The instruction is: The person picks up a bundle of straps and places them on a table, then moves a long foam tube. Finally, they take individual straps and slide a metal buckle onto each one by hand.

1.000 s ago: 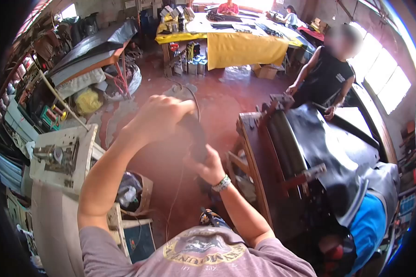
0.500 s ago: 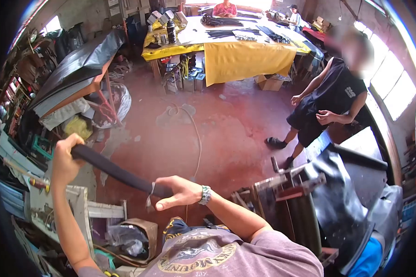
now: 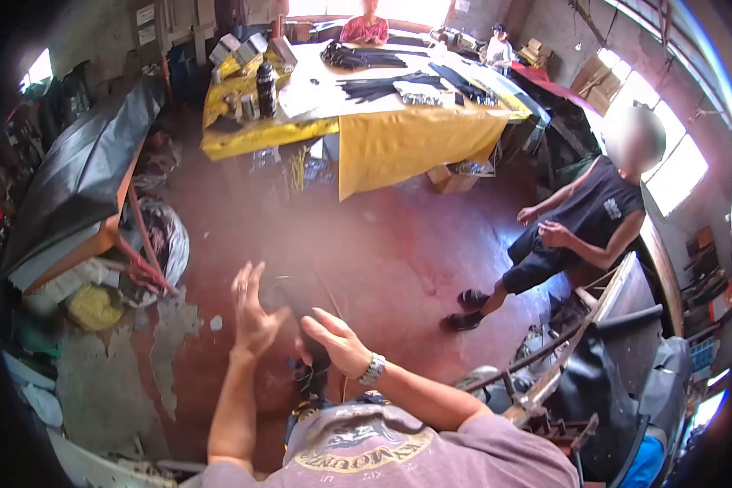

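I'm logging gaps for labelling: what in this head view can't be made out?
Head view: the dark shape between the open left hand and right hand is motion-blurred; what it is and whether either hand touches it are unclear.
Head view: items on the yellow table are too small to identify.
Head view: the dark machine at lower right is cut off by the lens rim.
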`<state>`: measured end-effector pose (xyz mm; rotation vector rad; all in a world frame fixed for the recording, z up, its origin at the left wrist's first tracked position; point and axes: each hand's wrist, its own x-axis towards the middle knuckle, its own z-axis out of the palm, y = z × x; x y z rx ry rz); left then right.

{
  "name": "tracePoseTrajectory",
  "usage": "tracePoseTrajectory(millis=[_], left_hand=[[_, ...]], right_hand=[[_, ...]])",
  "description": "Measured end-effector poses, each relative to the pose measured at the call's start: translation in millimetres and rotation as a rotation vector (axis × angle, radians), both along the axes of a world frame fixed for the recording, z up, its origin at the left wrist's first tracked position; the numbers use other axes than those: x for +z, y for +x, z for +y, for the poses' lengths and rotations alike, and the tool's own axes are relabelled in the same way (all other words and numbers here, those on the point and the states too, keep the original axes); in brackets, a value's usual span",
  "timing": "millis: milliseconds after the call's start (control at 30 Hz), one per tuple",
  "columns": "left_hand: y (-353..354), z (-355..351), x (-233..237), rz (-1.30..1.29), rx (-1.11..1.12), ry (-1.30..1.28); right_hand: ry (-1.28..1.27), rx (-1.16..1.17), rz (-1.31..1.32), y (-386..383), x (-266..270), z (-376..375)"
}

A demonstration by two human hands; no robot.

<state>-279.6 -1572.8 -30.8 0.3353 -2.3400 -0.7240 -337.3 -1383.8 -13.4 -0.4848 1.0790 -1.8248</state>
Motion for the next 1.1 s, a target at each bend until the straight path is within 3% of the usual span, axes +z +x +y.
tracePoseTrajectory(millis=[100, 133, 167, 200, 233, 300, 400, 467, 600, 700, 833, 900, 1033, 1100], left_hand=[[-46, 2, -53, 0.009, 0.014, 0.430], [-62, 2, -77, -0.011, -0.172, 0.628], [-76, 14, -101, -0.006, -0.456, 1.037], [-97, 32, -92, -0.002, -0.587, 1.238], [-112, 25, -93, -0.267, -0.699, 1.091], [-171, 35, -87, -0.115, -0.721, 1.084], [-267, 18, -112, -0.238, -0.642, 1.047], [-328, 10, -113, -0.185, -0.482, 1.003], [-408, -27, -111, -0.334, -0.297, 0.841], [-452, -54, -105, -0.261, -0.221, 0.760], [-509, -110, -85, -0.341, -0.125, 0.673], [-535, -147, -80, -0.444, -0.139, 0.731], [-600, -239, -71, -0.590, -0.216, 0.602], [-637, -278, -57, -0.644, -0.207, 0.491]], right_hand=[[0.020, -0.254, -0.132, -76, 7, -21], [0.011, -0.317, -0.174, -102, 8, -26], [0.004, -0.378, -0.219, -125, 9, -31], [0.003, -0.475, -0.247, -147, 12, -40], [0.008, -0.514, -0.273, -170, 12, -46], [0.016, -0.562, -0.291, -223, 2, -58], [-0.051, -0.579, -0.309, -309, -8, -72], [-0.034, -0.584, -0.352, -374, -8, -81], [-0.055, -0.583, -0.436, -503, -1, -97], [-0.088, -0.578, -0.467, -594, -1, -106], [-0.140, -0.599, -0.506, -701, -6, -136], [-0.124, -0.629, -0.485, -742, -4, -150], [-0.189, -0.697, -0.509, -838, -17, -179], [-0.146, -0.829, -0.332, -891, -37, -191]])
